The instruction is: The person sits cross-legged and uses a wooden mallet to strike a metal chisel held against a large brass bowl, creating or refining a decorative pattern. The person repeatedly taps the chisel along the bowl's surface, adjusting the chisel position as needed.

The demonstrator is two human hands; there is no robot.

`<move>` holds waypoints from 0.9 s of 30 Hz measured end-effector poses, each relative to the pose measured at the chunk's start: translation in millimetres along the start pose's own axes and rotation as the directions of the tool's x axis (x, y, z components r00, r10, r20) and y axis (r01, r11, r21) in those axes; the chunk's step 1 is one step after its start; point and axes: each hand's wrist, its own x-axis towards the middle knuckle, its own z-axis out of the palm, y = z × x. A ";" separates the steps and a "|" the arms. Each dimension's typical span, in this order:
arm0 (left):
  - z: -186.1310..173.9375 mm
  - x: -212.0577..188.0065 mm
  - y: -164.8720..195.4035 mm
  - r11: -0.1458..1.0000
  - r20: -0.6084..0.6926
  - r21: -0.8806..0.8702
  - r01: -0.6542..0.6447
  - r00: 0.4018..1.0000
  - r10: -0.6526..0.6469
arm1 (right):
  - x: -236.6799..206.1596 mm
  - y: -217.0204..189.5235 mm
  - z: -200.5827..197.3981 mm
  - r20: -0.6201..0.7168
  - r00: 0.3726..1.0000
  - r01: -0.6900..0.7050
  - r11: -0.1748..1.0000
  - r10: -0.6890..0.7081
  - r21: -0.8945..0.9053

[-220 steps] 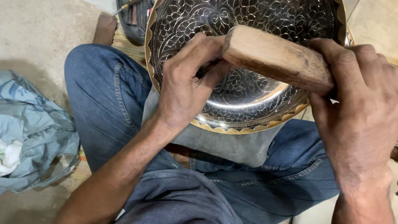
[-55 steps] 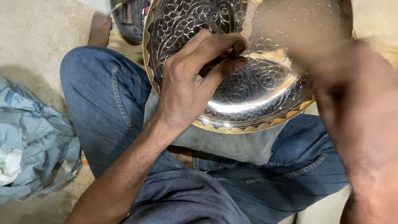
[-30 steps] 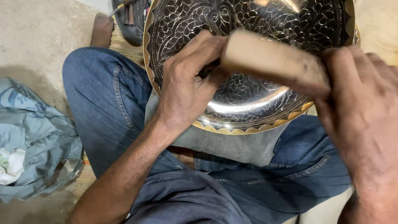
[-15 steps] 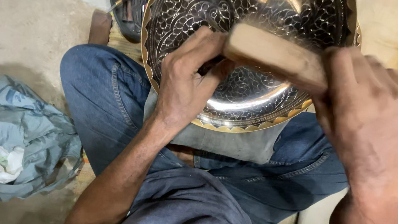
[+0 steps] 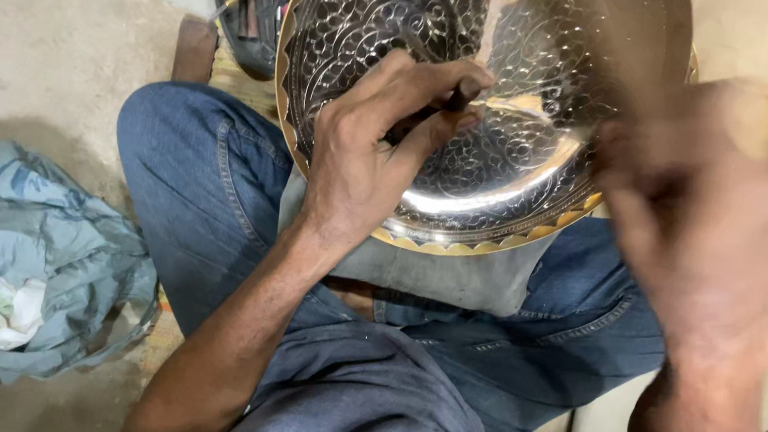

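On the concrete floor (image 5: 42, 57), the left hand (image 5: 362, 160) pinches a punch (image 5: 435, 115) against the tray (image 5: 505, 182) (most already patterned, centre still plain); right hand's (image 5: 696, 215) grip is blurred, cannot tell.

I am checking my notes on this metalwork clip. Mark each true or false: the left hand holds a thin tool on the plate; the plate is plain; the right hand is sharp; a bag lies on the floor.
1. The left hand holds a thin dark tool against the plate. True.
2. The plate is plain. False: it is engraved all over.
3. The right hand is sharp. False: it is blurred.
4. A grey-blue bag lies on the floor. True.
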 end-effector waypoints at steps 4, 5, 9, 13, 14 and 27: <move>-1.3 -0.1 2.7 1.000 0.016 0.010 0.018 1.000 -0.018 | 4.8 -8.9 -4.1 -0.053 0.996 0.044 0.940 -0.066 -0.339; -1.7 0.2 3.5 0.999 0.020 -0.008 0.031 0.999 -0.031 | 3.4 -10.1 -0.1 -0.187 0.982 -0.004 1.000 0.006 0.011; -1.6 2.6 4.6 0.999 0.006 0.046 0.026 1.000 -0.027 | -4.5 1.7 2.1 0.100 0.990 0.138 0.757 -0.096 -0.638; -1.9 2.7 4.1 0.999 0.008 0.035 0.033 0.999 -0.033 | -12.4 10.8 6.1 -0.169 0.973 0.105 0.956 -0.155 -0.273; -2.2 1.6 4.4 0.998 0.017 0.026 0.050 0.999 -0.051 | -13.8 10.9 10.9 -0.236 0.970 0.058 0.998 -0.060 -0.015; -5.7 1.9 5.3 0.998 0.030 0.059 0.010 0.999 -0.012 | -11.2 1.8 4.2 0.020 0.988 0.147 0.872 -0.156 -0.466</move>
